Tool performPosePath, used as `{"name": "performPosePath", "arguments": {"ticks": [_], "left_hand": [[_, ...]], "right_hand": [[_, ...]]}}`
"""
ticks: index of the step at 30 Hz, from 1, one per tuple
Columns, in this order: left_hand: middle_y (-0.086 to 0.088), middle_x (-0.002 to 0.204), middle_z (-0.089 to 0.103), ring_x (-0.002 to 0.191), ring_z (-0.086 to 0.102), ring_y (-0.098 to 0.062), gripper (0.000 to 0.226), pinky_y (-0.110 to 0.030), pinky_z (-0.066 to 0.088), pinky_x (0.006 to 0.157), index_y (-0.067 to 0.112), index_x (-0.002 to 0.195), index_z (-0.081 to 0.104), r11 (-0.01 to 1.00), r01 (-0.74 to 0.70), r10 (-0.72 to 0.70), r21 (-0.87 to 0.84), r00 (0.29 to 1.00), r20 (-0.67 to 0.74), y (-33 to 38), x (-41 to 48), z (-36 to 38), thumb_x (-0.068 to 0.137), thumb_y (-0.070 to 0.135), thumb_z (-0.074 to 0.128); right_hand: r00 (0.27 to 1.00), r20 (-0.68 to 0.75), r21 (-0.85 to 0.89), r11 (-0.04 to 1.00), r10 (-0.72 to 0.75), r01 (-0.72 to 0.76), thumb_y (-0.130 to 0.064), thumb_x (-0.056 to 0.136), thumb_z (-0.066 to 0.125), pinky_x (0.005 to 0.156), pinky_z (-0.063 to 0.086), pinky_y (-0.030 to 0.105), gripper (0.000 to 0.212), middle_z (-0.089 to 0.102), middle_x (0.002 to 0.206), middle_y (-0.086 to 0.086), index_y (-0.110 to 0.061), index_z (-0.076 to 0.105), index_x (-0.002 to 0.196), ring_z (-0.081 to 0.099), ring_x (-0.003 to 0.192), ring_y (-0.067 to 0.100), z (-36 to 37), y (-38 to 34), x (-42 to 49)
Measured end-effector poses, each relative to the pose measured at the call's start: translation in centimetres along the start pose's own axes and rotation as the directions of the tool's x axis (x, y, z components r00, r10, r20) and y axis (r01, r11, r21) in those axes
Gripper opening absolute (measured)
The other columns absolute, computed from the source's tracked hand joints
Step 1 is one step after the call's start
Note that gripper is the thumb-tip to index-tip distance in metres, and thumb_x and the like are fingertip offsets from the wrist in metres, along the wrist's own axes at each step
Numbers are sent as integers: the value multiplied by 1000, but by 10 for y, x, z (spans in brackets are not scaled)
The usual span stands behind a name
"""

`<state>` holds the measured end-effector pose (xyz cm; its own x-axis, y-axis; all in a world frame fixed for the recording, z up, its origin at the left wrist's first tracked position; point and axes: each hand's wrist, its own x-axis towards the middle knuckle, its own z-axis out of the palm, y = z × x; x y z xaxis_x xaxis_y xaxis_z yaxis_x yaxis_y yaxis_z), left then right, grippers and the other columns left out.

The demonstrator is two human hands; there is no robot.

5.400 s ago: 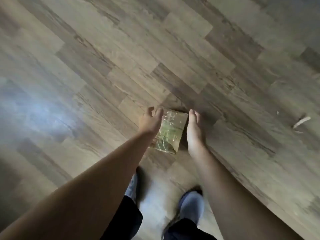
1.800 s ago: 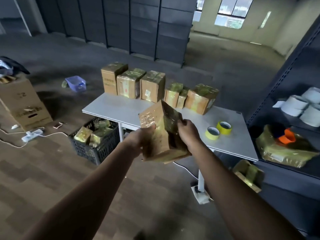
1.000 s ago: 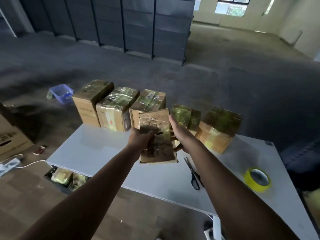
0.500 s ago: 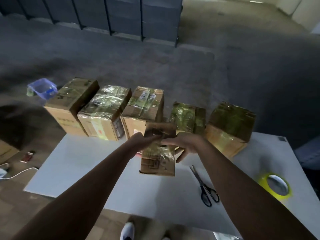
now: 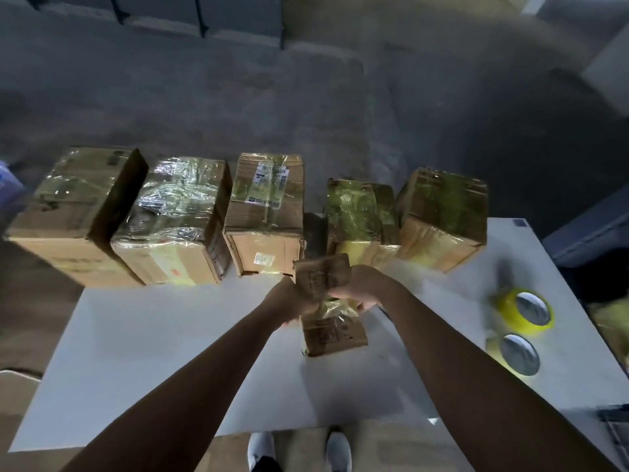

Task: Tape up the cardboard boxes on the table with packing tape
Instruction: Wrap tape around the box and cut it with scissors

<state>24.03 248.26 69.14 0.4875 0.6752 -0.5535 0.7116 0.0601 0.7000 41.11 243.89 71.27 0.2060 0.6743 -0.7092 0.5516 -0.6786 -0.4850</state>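
Over the counter (image 5: 153,352), the left hand (image 5: 289,301) and right hand (image 5: 362,287) grip a box (image 5: 335,333) from either side, its long axis running 12 to 6 o'clock; tape rolls (image 5: 526,310) wait at 3 o'clock, nearer the right.

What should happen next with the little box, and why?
Probably set the box down on the table and let go. The left grip and right grip both hold it, so neither is free to reach the tape rolls at the right.
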Motion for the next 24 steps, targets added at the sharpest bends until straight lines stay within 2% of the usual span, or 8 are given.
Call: {"name": "performPosePath", "arguments": {"ticks": [3,6,8,10,13,16,21,24], "left_hand": [[0,73,58,55,50,-7,11,-13,34,41,15,82,56,995,-98,96,-29,993,-67,-8,4,3,83,12,67],[2,78,61,66,58,-8,20,-17,45,52,25,78,53,981,-188,183,-53,979,-87,-10,5,9,82,13,69],[0,88,65,81,65,-14,20,-26,56,68,24,88,58,966,-255,254,-38,966,-43,-10,7,14,79,19,75],[-4,100,66,91,66,-16,35,-34,59,78,18,108,59,959,-285,285,-5,958,-25,-10,10,21,79,27,77],[-3,105,61,93,62,-18,55,-32,55,75,13,122,51,983,-169,173,65,984,-51,-10,14,31,83,49,68],[-2,105,60,92,62,-18,71,-33,56,76,10,127,42,992,-78,85,104,994,-65,-11,18,40,79,56,66],[-1,104,57,97,61,-19,71,-39,56,83,9,130,35,996,19,-10,88,995,-97,-2,21,50,79,44,70],[-4,108,56,101,59,-22,75,-41,54,88,5,133,31,995,66,-54,71,987,-154,7,24,54,78,34,73]], "right_hand": [[996,-80,-98,995,-34,26,-26,82,71,47,50,18,10,66,77,1,-18,64,84,67,70,15,7,0,0],[995,-98,-81,996,28,-36,-21,83,70,49,54,22,16,67,86,8,-11,64,93,66,67,18,9,1,2],[993,-105,-91,994,48,-58,-19,85,70,55,58,26,23,68,96,14,-6,64,103,67,68,20,10,3,2],[991,-122,-103,993,47,-60,-19,85,69,64,61,32,25,69,97,16,-4,64,104,70,74,24,10,4,2],[994,-94,-131,989,60,-72,-17,87,68,76,60,38,27,68,103,17,-1,63,108,70,88,30,11,5,1],[995,-59,-110,990,80,-86,-12,89,65,92,53,43,38,63,118,21,3,57,122,63,107,36,9,5,-2],[986,2,-134,978,165,-163,-8,93,58,74,53,33,34,62,121,22,4,55,124,63,110,34,-3,9,-9],[987,51,-95,985,152,-146,-9,95,55,72,53,33,32,62,121,22,5,54,124,64,108,33,-9,15,-6]]}}
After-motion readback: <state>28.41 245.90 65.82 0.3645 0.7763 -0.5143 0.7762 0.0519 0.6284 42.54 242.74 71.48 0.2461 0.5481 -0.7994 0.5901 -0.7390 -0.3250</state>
